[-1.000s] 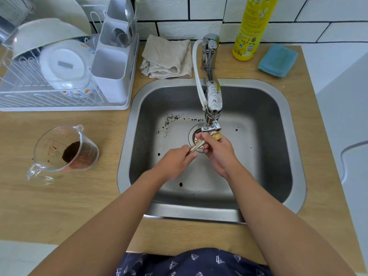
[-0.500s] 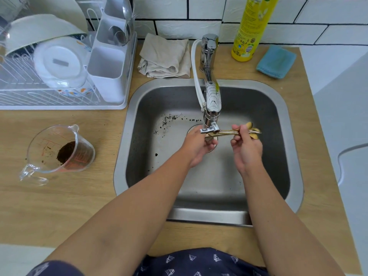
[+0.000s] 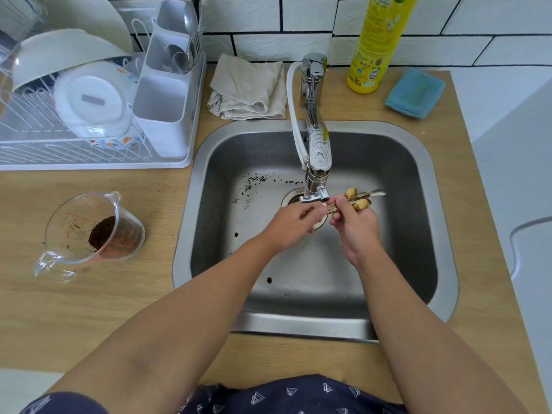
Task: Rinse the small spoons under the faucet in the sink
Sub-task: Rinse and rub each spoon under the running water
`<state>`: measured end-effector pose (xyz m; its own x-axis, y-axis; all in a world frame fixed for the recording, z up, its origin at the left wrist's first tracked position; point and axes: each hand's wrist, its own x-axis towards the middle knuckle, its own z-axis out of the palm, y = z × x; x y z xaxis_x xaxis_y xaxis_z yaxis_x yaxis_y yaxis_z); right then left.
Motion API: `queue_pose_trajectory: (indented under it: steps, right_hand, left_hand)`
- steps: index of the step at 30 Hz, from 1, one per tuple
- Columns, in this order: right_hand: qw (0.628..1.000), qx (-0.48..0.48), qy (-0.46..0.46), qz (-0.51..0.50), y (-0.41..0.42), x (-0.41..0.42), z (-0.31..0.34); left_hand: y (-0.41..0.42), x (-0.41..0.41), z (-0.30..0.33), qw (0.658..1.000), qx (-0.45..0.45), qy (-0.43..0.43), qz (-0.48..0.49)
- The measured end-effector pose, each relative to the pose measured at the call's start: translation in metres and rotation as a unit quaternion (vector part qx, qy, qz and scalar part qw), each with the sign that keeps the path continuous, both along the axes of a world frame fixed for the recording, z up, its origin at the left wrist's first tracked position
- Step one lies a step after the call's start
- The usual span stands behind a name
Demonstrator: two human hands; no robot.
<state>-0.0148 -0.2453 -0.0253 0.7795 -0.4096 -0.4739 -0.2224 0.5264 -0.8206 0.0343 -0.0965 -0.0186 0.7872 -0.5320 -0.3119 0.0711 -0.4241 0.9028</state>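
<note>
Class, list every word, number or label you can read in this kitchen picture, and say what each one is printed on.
Yellow bottle: "700 ml" near the bottom, only roughly legible; the rest of its print is too small and blurred.
Measuring jug: red scale marks and numbers, too blurred to read.
White lid in the dish rack: a grey label, no readable text.

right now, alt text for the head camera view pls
Two bare hands hold a bunch of small gold spoons over a steel sink, just beside the faucet spout; the right hand grips them and the left hand touches the handles. On the wooden counter sit a measuring cup and a dish rack.
</note>
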Motion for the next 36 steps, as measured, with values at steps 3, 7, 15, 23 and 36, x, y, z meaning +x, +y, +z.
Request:
queue_pose_trajectory:
  steps: [3,7,15,23,36]
  right_hand:
    - [1.000,0.012,0.000,0.015,0.003,0.001,0.002]
    - [0.994,0.103,-0.001,0.041,0.004,0.000,0.003]
    - [0.985,0.154,-0.014,0.082,0.004,0.000,0.001]
    - [0.999,0.019,0.034,-0.025,0.008,0.006,-0.004]
    - [0.995,0.063,0.025,0.069,0.016,0.005,-0.006]
  left_hand:
    - [0.012,0.004,-0.003,0.971,0.106,-0.172,-0.124]
    - [0.018,0.003,0.000,0.987,0.110,-0.071,-0.097]
    - [0.046,0.002,0.011,0.905,-0.113,0.410,0.005]
    - [0.021,-0.002,0.011,0.944,-0.122,0.287,0.108]
    - [0.046,0.000,0.012,0.956,-0.047,0.289,0.005]
